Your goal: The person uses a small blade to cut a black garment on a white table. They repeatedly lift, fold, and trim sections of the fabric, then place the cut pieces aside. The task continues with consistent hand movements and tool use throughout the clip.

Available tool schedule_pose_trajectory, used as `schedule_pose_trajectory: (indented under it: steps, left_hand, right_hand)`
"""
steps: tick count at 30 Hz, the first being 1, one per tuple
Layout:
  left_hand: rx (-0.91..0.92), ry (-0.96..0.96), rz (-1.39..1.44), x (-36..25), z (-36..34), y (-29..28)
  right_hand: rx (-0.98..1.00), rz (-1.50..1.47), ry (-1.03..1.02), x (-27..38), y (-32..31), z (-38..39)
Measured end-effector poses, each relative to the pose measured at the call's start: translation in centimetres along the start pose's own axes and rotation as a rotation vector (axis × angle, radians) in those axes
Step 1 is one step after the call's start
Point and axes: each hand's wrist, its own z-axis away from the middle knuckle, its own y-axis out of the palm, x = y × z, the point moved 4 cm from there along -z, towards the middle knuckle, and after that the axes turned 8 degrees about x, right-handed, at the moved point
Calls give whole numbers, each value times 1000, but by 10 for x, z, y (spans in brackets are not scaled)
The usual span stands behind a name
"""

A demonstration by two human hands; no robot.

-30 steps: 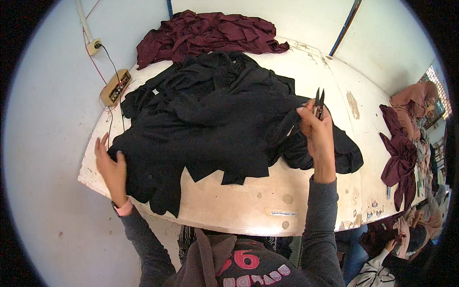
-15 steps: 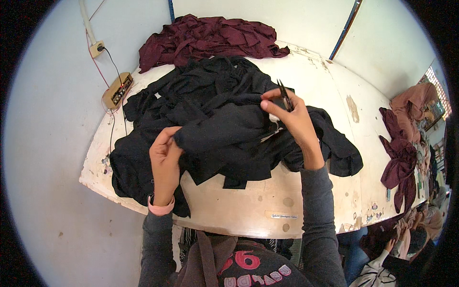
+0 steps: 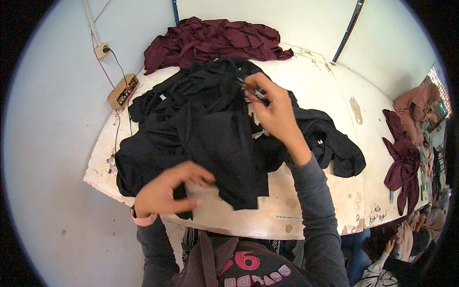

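Note:
A heap of black garments (image 3: pixel 217 138) lies on the pale worktable (image 3: pixel 325 191), and one panel hangs down toward the near edge. My right hand (image 3: pixel 275 107) is closed around small dark thread snips (image 3: pixel 260 94), their points aimed up and left over the upper part of the heap. Whether its fingertips also pinch the cloth cannot be made out. Lower left, my left hand (image 3: pixel 165 189) is slightly blurred, with thumb and fingers apart and nothing between them. It hovers beside the hanging panel, over the heap's near left part.
A maroon cloth pile (image 3: pixel 215 43) lies along the back. Maroon cloth (image 3: pixel 402 162) and pinkish-brown cloth (image 3: pixel 413 105) sit at the right. A brown electrical box (image 3: pixel 123 92) with cables stands at the left by the wall. Other people are at the lower right.
My left hand has let go of the black cloth and dropped nearer. My right hand, with the snips, has moved left and farther away. The cloth panel now hangs lower toward the near edge.

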Motion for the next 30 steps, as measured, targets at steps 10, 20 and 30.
schedule_pose_trajectory:
  steps: [10,20,30]
  left_hand:
    - [-55,-265,-334,77,-24,-12]
    - [-624,217,-726,1,-37,-21]
    - [-439,42,-979,-28,-30,-55]
  right_hand:
    - [12,-405,-59,67,11,31]
    - [-512,464,241,4,-99,64]
    - [-91,-250,370,34,-68,66]
